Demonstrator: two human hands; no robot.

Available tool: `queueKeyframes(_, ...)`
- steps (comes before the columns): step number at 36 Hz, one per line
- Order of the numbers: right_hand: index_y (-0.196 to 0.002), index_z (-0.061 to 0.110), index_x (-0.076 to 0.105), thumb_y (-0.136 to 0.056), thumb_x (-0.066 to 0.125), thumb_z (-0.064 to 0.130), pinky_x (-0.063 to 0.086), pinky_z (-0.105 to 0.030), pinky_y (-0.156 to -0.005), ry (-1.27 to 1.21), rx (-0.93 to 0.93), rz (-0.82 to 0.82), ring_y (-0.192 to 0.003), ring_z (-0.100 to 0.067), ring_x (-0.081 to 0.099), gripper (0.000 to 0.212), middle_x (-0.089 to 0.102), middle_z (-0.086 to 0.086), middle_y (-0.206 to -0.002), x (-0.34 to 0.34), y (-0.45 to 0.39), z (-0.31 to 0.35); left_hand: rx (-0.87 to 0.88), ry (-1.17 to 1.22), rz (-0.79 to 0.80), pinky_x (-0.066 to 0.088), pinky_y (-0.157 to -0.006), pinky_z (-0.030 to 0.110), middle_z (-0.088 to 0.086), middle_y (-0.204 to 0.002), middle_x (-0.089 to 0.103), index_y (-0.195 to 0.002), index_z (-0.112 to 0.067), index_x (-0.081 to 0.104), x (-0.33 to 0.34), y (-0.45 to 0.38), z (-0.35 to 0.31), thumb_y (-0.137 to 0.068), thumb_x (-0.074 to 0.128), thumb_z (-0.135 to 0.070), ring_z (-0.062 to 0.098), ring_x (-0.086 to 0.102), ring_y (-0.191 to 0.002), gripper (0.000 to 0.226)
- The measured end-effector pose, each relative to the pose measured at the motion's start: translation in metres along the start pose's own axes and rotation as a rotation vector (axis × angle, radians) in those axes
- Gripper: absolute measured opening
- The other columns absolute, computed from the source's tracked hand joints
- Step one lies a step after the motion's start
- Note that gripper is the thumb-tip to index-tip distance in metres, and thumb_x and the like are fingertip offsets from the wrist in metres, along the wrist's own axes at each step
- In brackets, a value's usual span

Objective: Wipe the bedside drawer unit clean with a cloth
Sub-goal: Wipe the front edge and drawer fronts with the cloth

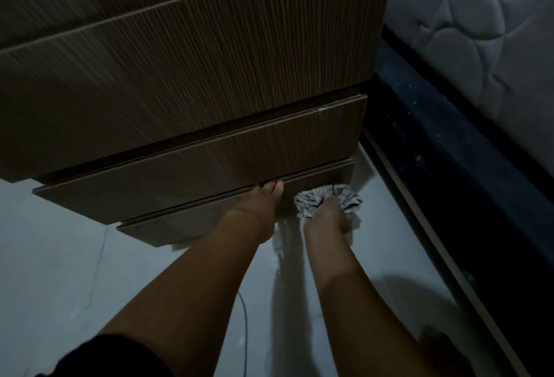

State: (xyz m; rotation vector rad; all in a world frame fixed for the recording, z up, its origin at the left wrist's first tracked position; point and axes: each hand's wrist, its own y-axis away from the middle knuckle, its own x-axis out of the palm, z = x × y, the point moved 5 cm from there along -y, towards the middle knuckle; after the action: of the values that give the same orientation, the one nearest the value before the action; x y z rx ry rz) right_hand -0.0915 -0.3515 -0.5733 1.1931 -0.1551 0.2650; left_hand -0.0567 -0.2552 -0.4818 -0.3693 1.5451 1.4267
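Bedside drawer unit (186, 55) fills the upper left of the head view, a tall dark wood-grain cabinet seen from above, standing on a pale floor (60, 271) just beside the quilted mattress (485, 31) and its dark bed base (449, 166). Its lower drawer (180, 178) stands proud of the front above it, and below that comes the narrower bottom panel (209, 214), set lowest.

A thin cable (245, 316) lies on the floor between the arms and the unit.

Left hand (257, 205) has its fingers curled over the bottom edge of the lower drawer, gripping that edge. Right hand (326, 214) is closed around a bunched checked cloth (329, 198), pressing it against the right end of the bottom panel, low and close to the floor.

The main risk, as I judge it, sits at the left fingertips: they hook into the gap between drawer and panel, so a shove from the wiping hand or a drawer sliding shut could pinch them. The room is dim, so dust on the dark grain is easy to miss, and patches may be left. With the cloth wadded up, only a small face meets the wood, which could smear rather than lift dirt. The loose cable could snag a knee or foot on a shift of position.
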Motion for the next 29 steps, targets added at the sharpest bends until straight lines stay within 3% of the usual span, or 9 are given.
queueKeyframes(2,-0.132,0.012,0.048,-0.087,0.065,0.015,0.049,-0.035,-0.088,0.024,-0.095,-0.017,-0.111,-0.032,0.058,0.048,0.055,-0.015,-0.130,0.011,0.012,0.012,0.006,0.004,0.015,0.020,-0.119,0.034,0.002,-0.162,-0.004,-0.153,-0.015,-0.008,-0.002,0.000,-0.002,-0.091,0.051,-0.005,0.029,0.010,-0.148,0.087)
queueKeyframes(6,-0.132,0.016,0.047,-0.093,0.058,0.017,0.049,-0.037,-0.093,0.018,-0.136,0.119,-0.111,-0.026,0.058,0.041,0.055,-0.009,-0.129,0.023,0.020,0.019,0.009,0.004,-0.009,0.020,-0.120,0.036,0.003,-0.162,-0.004,-0.153,-0.014,-0.007,-0.001,-0.002,0.003,-0.090,0.051,-0.007,0.029,0.012,-0.147,0.086)
queueKeyframes(10,-0.134,0.017,0.048,-0.091,0.059,0.013,0.047,-0.036,-0.092,-0.003,-0.139,0.017,-0.116,-0.030,0.056,0.045,0.053,-0.012,-0.133,0.019,0.008,0.029,0.014,0.017,0.004,0.021,-0.120,0.036,0.002,-0.162,-0.004,-0.154,-0.015,-0.007,0.003,-0.002,0.002,-0.091,0.051,-0.006,0.029,0.011,-0.147,0.086)
queueKeyframes(15,-0.140,0.006,0.039,-0.099,0.041,0.017,0.037,-0.032,-0.104,0.079,-0.071,-0.089,-0.129,-0.027,0.044,0.042,0.042,-0.014,-0.144,0.008,-0.018,0.038,0.015,0.007,0.009,0.020,-0.120,0.034,0.002,-0.162,-0.007,-0.153,-0.016,-0.008,-0.002,-0.004,0.003,-0.093,0.049,-0.009,0.031,0.008,-0.148,0.084)
queueKeyframes(17,-0.136,0.000,0.043,-0.098,0.036,0.015,0.042,-0.035,-0.099,0.278,-0.207,0.005,-0.124,-0.031,0.049,0.041,0.047,-0.020,-0.138,0.003,-0.024,0.039,0.008,0.001,0.004,0.020,-0.120,0.035,0.002,-0.162,-0.007,-0.153,-0.016,-0.009,-0.001,-0.004,0.004,-0.092,0.049,-0.007,0.030,0.008,-0.148,0.085)
queueKeyframes(20,-0.131,-0.010,0.042,-0.096,0.033,0.012,0.046,-0.046,-0.098,0.577,-0.157,0.130,-0.120,-0.043,0.050,0.042,0.045,-0.031,-0.135,-0.002,-0.032,0.026,-0.004,-0.032,-0.005,0.019,-0.118,0.033,0.003,-0.161,-0.006,-0.153,-0.014,-0.009,0.001,-0.003,0.003,-0.092,0.050,-0.008,0.029,0.009,-0.148,0.085)
queueKeyframes(23,-0.140,-0.002,0.035,-0.101,0.034,0.027,0.038,-0.037,-0.104,0.848,-0.090,-0.012,-0.133,-0.032,0.040,0.048,0.038,-0.020,-0.145,-0.009,-0.037,0.036,0.002,-0.042,-0.003,0.020,-0.118,0.034,0.003,-0.161,-0.007,-0.153,-0.013,-0.009,0.003,-0.004,0.000,-0.092,0.051,-0.010,0.029,0.009,-0.148,0.086)
queueKeyframes(25,-0.141,0.000,0.033,-0.101,0.038,0.028,0.035,-0.036,-0.107,0.861,-0.085,-0.097,-0.133,-0.030,0.038,0.049,0.037,-0.017,-0.146,-0.014,-0.045,0.039,0.007,-0.038,0.005,0.023,-0.118,0.035,0.003,-0.161,-0.007,-0.153,-0.013,-0.010,0.004,-0.006,-0.001,-0.092,0.051,-0.010,0.030,0.010,-0.147,0.087)
queueKeyframes(29,-0.132,0.000,0.045,-0.091,0.055,0.020,0.047,-0.042,-0.098,0.996,-0.189,-0.008,-0.120,-0.036,0.052,0.046,0.053,-0.017,-0.131,-0.015,-0.038,0.024,0.006,-0.015,0.015,0.025,-0.118,0.036,0.003,-0.161,-0.006,-0.153,-0.014,-0.009,0.008,-0.007,0.002,-0.092,0.052,-0.010,0.030,0.012,-0.147,0.087)
